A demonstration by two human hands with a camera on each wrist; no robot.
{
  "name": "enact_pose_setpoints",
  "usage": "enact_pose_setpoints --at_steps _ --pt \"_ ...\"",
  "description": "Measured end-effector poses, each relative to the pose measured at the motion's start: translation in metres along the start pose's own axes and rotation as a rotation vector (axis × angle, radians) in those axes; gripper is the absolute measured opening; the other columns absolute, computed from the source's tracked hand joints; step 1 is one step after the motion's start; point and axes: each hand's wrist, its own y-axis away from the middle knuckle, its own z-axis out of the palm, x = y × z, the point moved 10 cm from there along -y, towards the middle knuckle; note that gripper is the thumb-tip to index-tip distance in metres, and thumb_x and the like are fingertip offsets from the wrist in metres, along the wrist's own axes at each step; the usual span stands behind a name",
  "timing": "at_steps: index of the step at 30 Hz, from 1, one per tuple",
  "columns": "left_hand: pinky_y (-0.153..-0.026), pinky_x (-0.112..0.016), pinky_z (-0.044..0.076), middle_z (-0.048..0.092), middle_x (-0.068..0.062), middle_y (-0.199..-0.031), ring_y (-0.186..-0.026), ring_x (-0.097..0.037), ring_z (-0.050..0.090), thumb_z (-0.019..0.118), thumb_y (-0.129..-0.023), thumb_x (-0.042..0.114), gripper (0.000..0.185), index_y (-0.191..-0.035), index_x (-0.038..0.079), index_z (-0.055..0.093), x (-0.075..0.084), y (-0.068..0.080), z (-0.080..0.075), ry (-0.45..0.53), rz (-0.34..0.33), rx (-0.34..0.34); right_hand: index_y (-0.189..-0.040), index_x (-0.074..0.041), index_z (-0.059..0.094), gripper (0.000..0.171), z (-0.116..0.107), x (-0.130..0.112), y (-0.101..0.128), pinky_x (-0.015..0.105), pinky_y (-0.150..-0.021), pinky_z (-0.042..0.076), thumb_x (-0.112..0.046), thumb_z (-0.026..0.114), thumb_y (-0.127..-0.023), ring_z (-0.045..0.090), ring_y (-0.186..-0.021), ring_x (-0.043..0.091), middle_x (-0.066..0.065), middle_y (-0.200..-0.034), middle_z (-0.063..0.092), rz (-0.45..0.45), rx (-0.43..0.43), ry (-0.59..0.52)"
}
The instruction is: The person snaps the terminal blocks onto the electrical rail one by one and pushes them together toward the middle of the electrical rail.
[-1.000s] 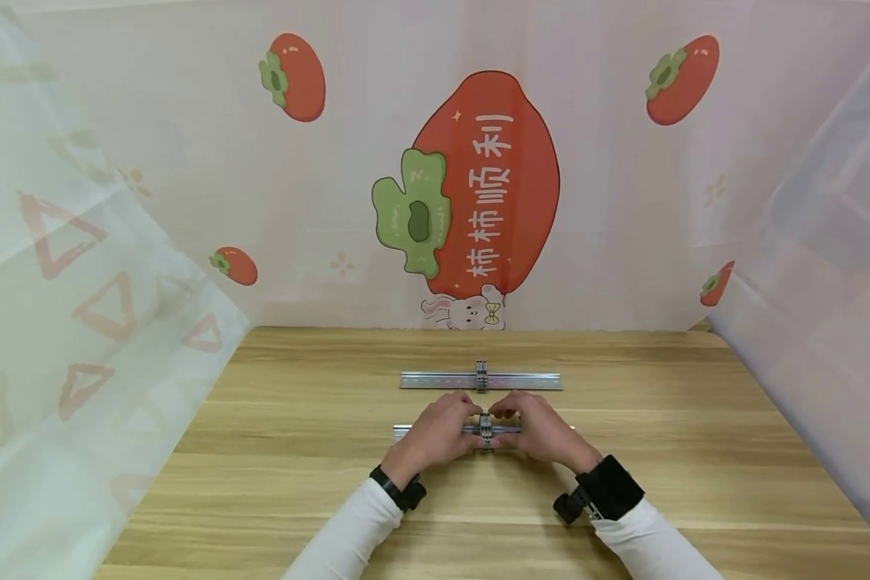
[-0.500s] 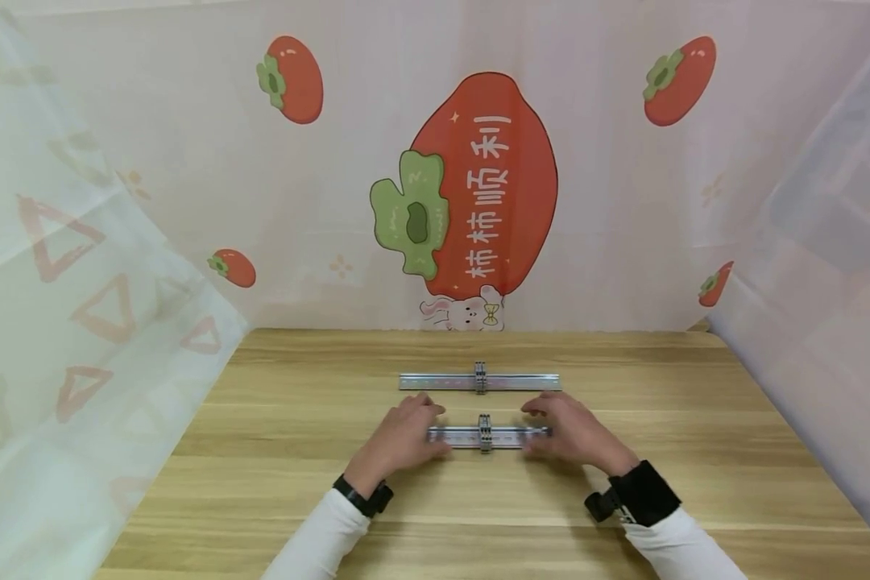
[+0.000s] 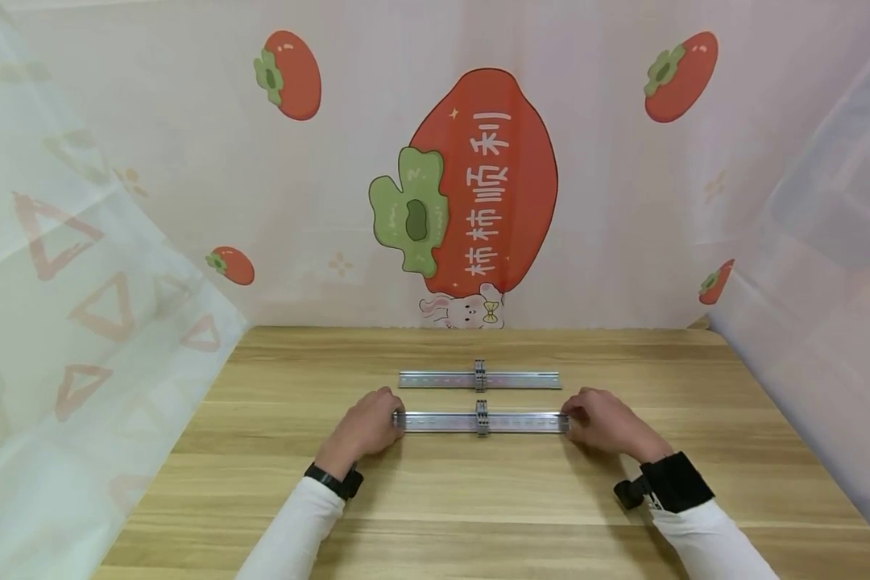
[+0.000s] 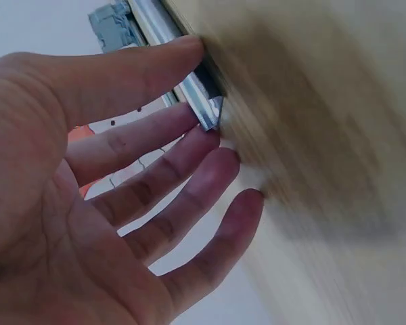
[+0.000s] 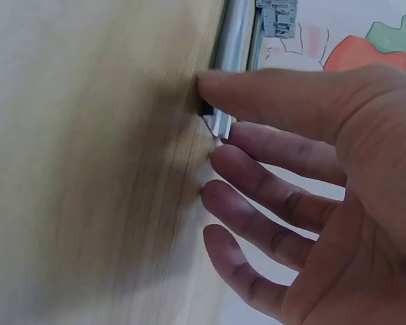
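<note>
1. The near rail (image 3: 482,421), a long strip of bright metal, lies crosswise on the wooden table (image 3: 478,515), straight ahead of the person and about midway between the table's front and back edges.
2. A small grey clip block (image 3: 482,417) sits on the near rail at its middle, upright across the strip.
3. The left hand (image 3: 366,425) is at the rail's left end. In the left wrist view the thumb and the index finger (image 4: 149,145) pinch the cut end of the rail (image 4: 204,108), with the other fingers spread loosely below it.
4. The right hand (image 3: 603,423) is at the rail's right end, well apart from the left, with the whole rail between them. In the right wrist view the thumb and index finger (image 5: 284,145) close on the rail's end (image 5: 220,123) in the same way; the table beside it is blurred, so it is hard to say whether the rail rests flat or is just lifted.
5. Both forearms wear white sleeves (image 3: 297,528); the left wrist carries a thin dark band (image 3: 333,482) and the right a broader black strap (image 3: 670,482).
6. Further back, a far rail (image 3: 480,379) lies parallel to the near one, near it but not touching, with its own grey block (image 3: 481,375) at the middle.
7. Behind the table hangs a pale cloth backdrop (image 3: 188,161) printed with red persimmons.
</note>
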Motion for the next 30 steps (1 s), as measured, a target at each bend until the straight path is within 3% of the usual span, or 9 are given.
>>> enact_pose_setpoints --at_steps 10,26,30 --pt "-0.07 -0.04 0.052 0.061 -0.007 -0.092 -0.081 -0.02 0.056 0.083 -0.083 0.009 0.01 -0.085 0.005 0.074 -0.007 -0.016 0.0 -0.001 -0.032 0.006 -0.102 0.003 0.075 0.025 -0.003 0.008 -0.013 0.038 -0.072 0.048 -0.003 0.083 -0.079 0.053 -0.077 0.018 0.004 -0.085 0.061 0.042 0.036 0.011" --pt "-0.074 -0.039 0.052 0.061 -0.008 -0.094 -0.083 -0.02 0.056 0.083 -0.084 0.009 0.012 -0.09 0.002 0.074 -0.009 -0.013 0.0 0.012 -0.037 0.003 -0.103 0.002 0.075 0.026 -0.002 0.005 -0.01 0.036 -0.071 0.046 -0.005 0.083 -0.08 0.05 -0.077 0.017 0.003 -0.085 0.059 0.023 0.049 0.022" --pt "-0.071 -0.038 0.051 0.06 -0.007 -0.093 -0.081 -0.02 0.054 0.084 -0.082 0.01 0.013 -0.083 0.005 0.073 -0.011 -0.01 -0.002 0.036 -0.06 0.013 -0.103 0.002 0.075 0.026 -0.002 0.004 -0.009 0.037 -0.072 0.047 -0.004 0.084 -0.08 0.051 -0.077 0.016 0.003 -0.086 0.06 0.017 0.057 0.028"
